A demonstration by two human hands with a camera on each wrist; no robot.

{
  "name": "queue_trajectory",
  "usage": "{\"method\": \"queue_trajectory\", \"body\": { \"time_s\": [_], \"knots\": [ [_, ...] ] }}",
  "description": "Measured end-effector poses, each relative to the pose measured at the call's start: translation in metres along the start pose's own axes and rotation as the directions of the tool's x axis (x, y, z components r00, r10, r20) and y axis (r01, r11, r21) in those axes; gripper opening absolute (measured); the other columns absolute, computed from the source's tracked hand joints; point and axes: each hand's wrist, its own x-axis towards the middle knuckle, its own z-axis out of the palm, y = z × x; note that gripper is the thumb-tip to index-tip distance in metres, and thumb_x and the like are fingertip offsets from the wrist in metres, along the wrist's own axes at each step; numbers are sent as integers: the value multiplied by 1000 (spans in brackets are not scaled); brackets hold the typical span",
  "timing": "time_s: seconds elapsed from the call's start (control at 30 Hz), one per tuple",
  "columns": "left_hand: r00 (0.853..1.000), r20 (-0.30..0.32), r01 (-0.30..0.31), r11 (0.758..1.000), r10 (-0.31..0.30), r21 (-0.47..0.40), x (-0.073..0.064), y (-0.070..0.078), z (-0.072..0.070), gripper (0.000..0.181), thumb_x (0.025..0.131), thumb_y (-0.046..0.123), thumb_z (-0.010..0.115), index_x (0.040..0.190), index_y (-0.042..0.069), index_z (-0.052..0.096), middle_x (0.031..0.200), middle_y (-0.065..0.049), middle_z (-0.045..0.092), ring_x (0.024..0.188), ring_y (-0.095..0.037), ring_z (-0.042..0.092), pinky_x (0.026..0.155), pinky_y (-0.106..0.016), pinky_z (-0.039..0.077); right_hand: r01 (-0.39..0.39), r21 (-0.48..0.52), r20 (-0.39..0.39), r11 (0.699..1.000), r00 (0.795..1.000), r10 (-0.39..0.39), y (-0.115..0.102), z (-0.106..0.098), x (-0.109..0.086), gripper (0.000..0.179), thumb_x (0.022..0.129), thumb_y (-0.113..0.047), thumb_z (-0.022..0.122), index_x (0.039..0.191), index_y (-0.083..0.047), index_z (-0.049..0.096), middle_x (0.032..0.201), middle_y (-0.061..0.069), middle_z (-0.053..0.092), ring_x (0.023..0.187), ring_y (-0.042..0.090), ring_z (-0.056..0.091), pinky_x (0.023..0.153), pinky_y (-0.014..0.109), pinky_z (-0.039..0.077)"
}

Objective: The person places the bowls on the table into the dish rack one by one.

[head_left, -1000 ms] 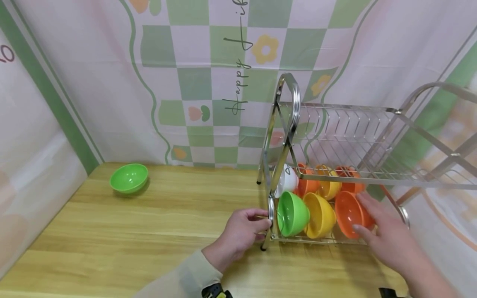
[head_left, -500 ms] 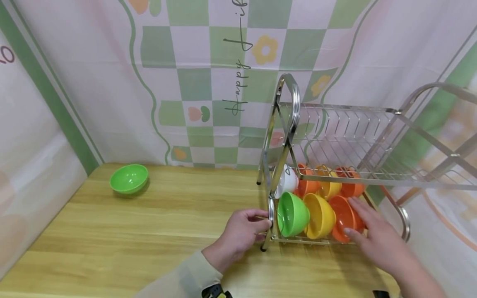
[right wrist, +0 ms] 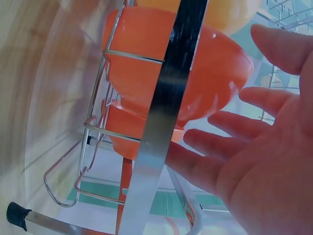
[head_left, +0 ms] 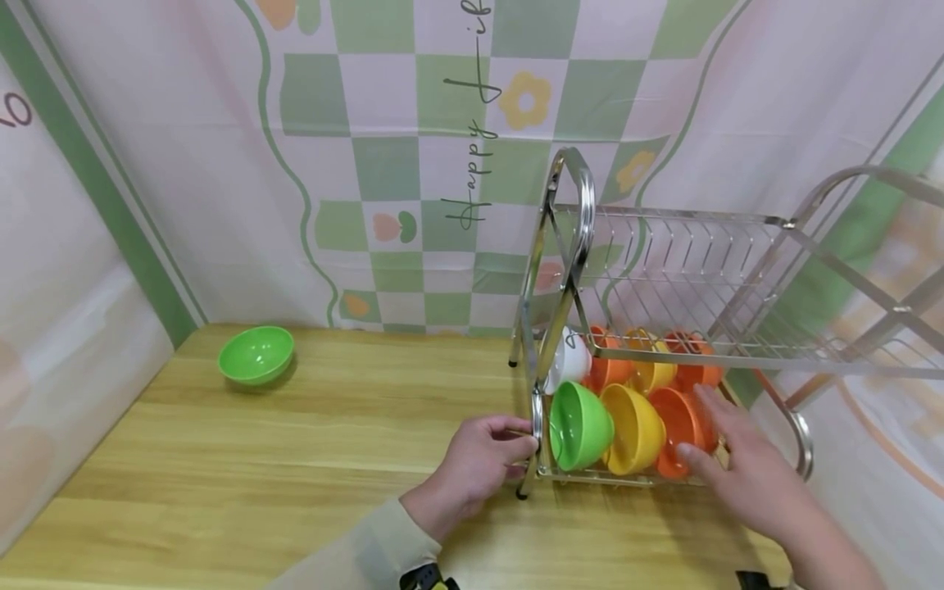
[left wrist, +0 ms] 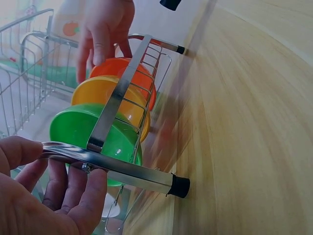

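My left hand (head_left: 483, 459) holds the front left post of a two-tier metal dish rack (head_left: 537, 410), thumb and fingers on either side of it in the left wrist view. On the lower tier, a green bowl (head_left: 583, 426), a yellow bowl (head_left: 636, 430) and an orange bowl (head_left: 682, 430) stand tilted on their sides in the front row. My right hand (head_left: 760, 475) is beside the orange bowl, its fingers spread and loosely bent. In the right wrist view the fingertips lie close to the orange bowl (right wrist: 210, 73); whether they touch it I cannot tell.
Behind the front row stand a white bowl (head_left: 569, 360), an orange bowl (head_left: 606, 369), a yellow bowl (head_left: 652, 373) and another orange bowl (head_left: 693, 369). The rack's upper tier (head_left: 678, 279) overhangs them. A green bowl (head_left: 256, 355) sits upright on the wooden table (head_left: 295, 459) at the left.
The front orange bowl has moved left up against the yellow bowl, with my right hand following. My right fingers have then eased away slightly. My left hand stays on the rack post.
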Motion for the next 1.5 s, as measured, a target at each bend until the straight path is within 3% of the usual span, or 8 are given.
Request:
{"method": "queue_trajectory", "body": {
  "time_s": [0.27,0.47,0.7,0.8,0.93,1.07,1.23,1.5],
  "knots": [
    [1000,2,-2,1000,2,-6,0,0,0,15,87,2,73,102,4,73,95,-8,66,81,-20,64,74,-36,60,-80,-26,-20,996,997,79,-4,-7,-4,84,99,-34,63,161,-16,10,162,23,11,111,67,44,83,82,33],
    [1000,-3,-1,1000,1,-3,0,0,0,15,87,2,73,102,4,73,94,-8,66,81,-20,64,73,-36,60,-119,9,-90,993,989,119,-10,-10,-3,82,100,-35,62,161,-12,11,158,30,18,120,67,35,87,83,28],
    [1000,12,0,1000,0,-7,0,-1,-1,14,87,2,73,101,3,73,95,-8,66,82,-20,65,75,-37,60,-232,131,-219,964,941,256,-40,-16,-6,83,100,-38,60,161,-15,8,164,17,7,120,66,36,93,82,25],
    [1000,29,5,1000,-5,-19,0,-1,-2,14,88,2,72,102,2,73,96,-8,66,84,-20,65,77,-38,60,-200,239,-273,950,925,264,-62,-13,-7,81,100,-33,62,161,-20,11,164,10,11,126,58,40,107,49,42],
    [999,51,12,999,-10,-34,2,-1,-5,15,88,1,72,103,0,72,97,-9,66,85,-20,65,78,-38,60,-99,352,-297,931,931,211,-94,-3,-5,78,99,-25,65,160,-27,16,161,7,24,132,45,41,90,1,36],
    [997,73,14,999,-11,-42,3,0,-7,15,91,4,69,106,1,72,98,-9,66,86,-20,65,79,-38,60,-31,414,-262,910,953,152,-125,10,0,77,99,-23,65,159,-31,19,160,4,29,133,38,43,94,7,39],
    [996,90,14,998,-8,-64,-1,2,-12,24,95,10,62,116,0,68,102,-11,66,92,-23,64,82,-43,59,-16,468,-166,884,980,106,-151,25,11,78,98,-30,65,160,-30,18,160,0,27,136,35,41,99,37,48],
    [997,75,-20,994,12,107,-18,12,-26,41,97,19,61,136,7,58,118,-11,61,106,-31,58,83,-49,57,-145,543,20,827,987,160,-175,51,25,95,94,-44,68,160,-32,2,163,2,18,139,37,36,103,52,44]
  ]
}}
